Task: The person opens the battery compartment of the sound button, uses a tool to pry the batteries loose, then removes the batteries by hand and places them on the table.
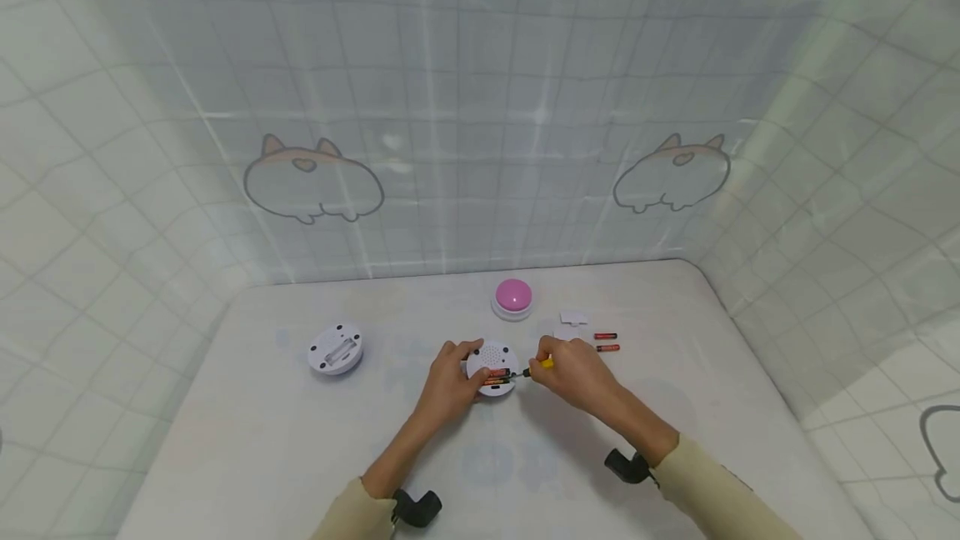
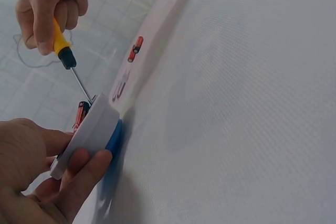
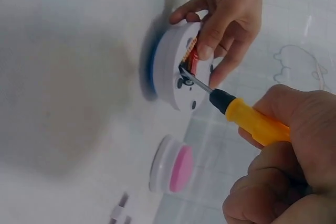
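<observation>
My left hand (image 1: 446, 390) grips a round white push-button light (image 3: 170, 69) by its rim, with its underside facing up and its blue dome (image 2: 115, 135) facing the table. The thumb lies over two red-and-black batteries (image 3: 193, 65) in the open battery compartment. In my right hand (image 1: 573, 373) is a screwdriver (image 3: 257, 123) with a yellow handle and black collar. Its metal tip touches the compartment at the end of the batteries, as the right wrist view shows. Part of the batteries is hidden under the left thumb.
A similar button with a pink dome (image 1: 513, 296) stands behind the hands. Another white one (image 1: 335, 350) lies upside down at left, its compartment uncovered. White covers (image 1: 573, 318) and two loose red batteries (image 1: 606, 336) lie at right. A patterned curtain (image 1: 480, 148) borders the table.
</observation>
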`<state>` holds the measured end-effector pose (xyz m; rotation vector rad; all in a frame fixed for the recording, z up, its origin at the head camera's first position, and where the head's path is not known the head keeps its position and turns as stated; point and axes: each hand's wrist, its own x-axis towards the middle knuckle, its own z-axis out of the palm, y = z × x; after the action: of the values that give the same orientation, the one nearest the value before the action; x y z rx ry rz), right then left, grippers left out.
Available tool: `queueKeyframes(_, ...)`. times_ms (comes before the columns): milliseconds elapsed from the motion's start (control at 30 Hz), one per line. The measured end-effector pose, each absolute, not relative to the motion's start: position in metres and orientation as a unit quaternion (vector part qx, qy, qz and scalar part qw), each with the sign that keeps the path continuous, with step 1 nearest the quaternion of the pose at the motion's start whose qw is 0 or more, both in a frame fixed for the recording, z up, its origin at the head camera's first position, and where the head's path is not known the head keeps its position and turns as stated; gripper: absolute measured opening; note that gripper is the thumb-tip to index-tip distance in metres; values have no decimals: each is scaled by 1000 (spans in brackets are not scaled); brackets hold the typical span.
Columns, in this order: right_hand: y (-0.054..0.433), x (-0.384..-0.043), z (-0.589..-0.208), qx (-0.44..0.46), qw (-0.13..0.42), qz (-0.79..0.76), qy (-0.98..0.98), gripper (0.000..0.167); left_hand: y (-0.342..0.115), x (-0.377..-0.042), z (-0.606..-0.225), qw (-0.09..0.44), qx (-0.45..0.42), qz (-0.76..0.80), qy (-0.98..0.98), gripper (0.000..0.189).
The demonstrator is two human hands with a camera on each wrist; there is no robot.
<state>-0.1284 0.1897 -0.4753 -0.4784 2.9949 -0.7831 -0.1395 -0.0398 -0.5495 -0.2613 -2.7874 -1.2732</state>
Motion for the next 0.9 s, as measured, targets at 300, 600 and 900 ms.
queueKeyframes(300,191,-124,-479,-148,-12,-240,959,14,-39,-141,-550,30,-87,-413,-906,51)
queueKeyframes(600,194,-125,-493,-91,29,-419,903,7,-42,-142,-549,35,-78,-407,-910,50)
queueKeyframes(900,203,-128,-500,-90,79,-499,858,14,-40,-142,-548,24,-71,-408,-910,50)
